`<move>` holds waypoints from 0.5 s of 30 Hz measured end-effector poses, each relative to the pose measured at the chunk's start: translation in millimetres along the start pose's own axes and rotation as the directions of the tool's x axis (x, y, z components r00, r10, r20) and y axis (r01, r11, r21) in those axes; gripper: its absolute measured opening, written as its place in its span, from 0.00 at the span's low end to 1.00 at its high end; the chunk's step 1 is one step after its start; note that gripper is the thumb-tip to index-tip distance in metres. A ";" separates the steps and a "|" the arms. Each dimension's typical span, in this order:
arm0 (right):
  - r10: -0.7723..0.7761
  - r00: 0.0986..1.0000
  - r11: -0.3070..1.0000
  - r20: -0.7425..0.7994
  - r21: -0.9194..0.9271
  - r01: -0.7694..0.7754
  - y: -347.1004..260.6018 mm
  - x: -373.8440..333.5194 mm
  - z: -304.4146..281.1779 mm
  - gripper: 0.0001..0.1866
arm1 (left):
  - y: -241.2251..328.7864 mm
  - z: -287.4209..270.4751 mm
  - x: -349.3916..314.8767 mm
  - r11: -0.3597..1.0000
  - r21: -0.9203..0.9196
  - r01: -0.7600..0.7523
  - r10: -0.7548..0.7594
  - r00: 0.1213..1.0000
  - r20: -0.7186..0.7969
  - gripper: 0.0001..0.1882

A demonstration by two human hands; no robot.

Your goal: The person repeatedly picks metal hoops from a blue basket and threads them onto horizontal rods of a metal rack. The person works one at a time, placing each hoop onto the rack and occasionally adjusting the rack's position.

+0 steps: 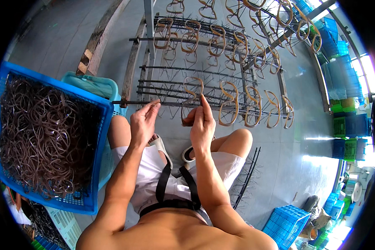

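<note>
My left hand [143, 124] pinches a dark rod [131, 102] near its left end, between thumb and fingertips. Thin wire prongs stick out along this rod, and several brown eyeglass frames [228, 104] stand on its right part. An amber-brown eyeglass frame [186, 80] is held at its right side by the fingertips of my right hand [203, 125], upright against the rod. Part of that frame's lower rim is behind my right fingers. Whether it sits on the prongs, I cannot tell.
A blue basket [106, 137] full of tangled brown eyeglass frames stands at my left, above a teal basket [112, 85]. Ahead, a rack with wooden posts [134, 66] bears more rods with frames. Pronged rods [246, 179] lie on the floor at right, near a blue crate [285, 225].
</note>
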State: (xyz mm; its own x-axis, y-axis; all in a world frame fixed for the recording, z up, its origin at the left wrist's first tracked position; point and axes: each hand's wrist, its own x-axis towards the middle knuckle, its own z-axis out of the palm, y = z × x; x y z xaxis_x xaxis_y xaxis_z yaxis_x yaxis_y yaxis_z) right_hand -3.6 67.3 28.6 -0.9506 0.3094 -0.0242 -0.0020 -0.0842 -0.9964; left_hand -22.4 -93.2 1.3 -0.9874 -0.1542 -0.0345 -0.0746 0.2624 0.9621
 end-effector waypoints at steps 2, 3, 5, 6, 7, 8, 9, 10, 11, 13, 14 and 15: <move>0.007 1.000 0.999 0.005 0.032 -0.007 6.3 -0.6 0.1 0.21 | 2.9 0.0 -3.1 1.000 -0.014 -0.003 0.003 1.000 0.015 0.14; -0.007 1.000 1.000 0.002 0.015 0.007 8.4 -0.7 1.8 0.21 | 1.0 0.5 -2.3 1.000 -0.028 -0.012 0.012 1.000 0.015 0.14; -0.053 0.999 0.997 -0.001 -0.058 0.053 11.1 -0.9 3.9 0.21 | 0.9 0.5 -2.3 0.999 -0.038 -0.017 0.018 1.000 0.020 0.14; -0.067 0.998 0.992 0.000 -0.107 0.067 10.4 -0.5 4.6 0.21 | 2.4 0.4 -2.5 0.999 -0.035 -0.012 0.013 1.000 0.025 0.14; -0.081 0.997 0.984 0.001 -0.157 0.081 8.7 0.1 5.6 0.21 | 3.3 0.2 -2.6 0.999 -0.032 -0.008 0.009 1.000 0.029 0.14; -0.098 0.995 0.974 0.002 -0.207 0.096 6.2 0.4 6.2 0.21 | 3.7 -0.2 -2.4 1.000 -0.030 -0.002 0.003 1.000 0.030 0.14; -0.087 0.996 0.972 -0.007 -0.219 0.084 3.5 0.1 6.6 0.20 | 3.7 -0.9 -2.2 1.000 -0.029 0.005 -0.004 1.000 0.030 0.14; -0.077 0.997 0.970 -0.016 -0.232 0.071 0.6 -0.4 6.8 0.20 | 3.6 -1.7 -2.0 1.000 -0.028 0.011 -0.010 0.999 0.030 0.14; -0.067 0.997 0.968 -0.025 -0.245 0.059 -1.4 -0.2 6.7 0.20 | 3.7 -2.1 -1.6 1.000 -0.029 0.011 -0.010 0.999 0.031 0.14; -0.058 0.998 0.980 -0.027 -0.191 0.052 -0.8 0.1 5.2 0.20 | 3.3 -2.8 -0.9 0.999 -0.032 0.011 -0.010 0.999 0.031 0.14; -0.051 0.998 0.986 -0.026 -0.162 0.046 0.8 -0.5 4.6 0.20 | 2.1 -3.1 -1.1 0.999 -0.042 0.015 -0.014 0.999 0.034 0.14; -0.052 0.998 0.986 -0.027 -0.158 0.047 2.7 -0.4 3.2 0.20 | 0.4 -3.3 -0.5 0.999 -0.051 0.019 -0.017 0.999 0.037 0.14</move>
State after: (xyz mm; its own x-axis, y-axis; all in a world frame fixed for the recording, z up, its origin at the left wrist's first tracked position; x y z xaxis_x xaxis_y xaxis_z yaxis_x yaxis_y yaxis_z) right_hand -4.2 63.8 26.1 -0.9404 0.3390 0.0257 0.0022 0.0817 -0.9967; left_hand -21.5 -96.2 2.6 -0.9905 -0.1234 -0.0608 -0.0860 0.2103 0.9738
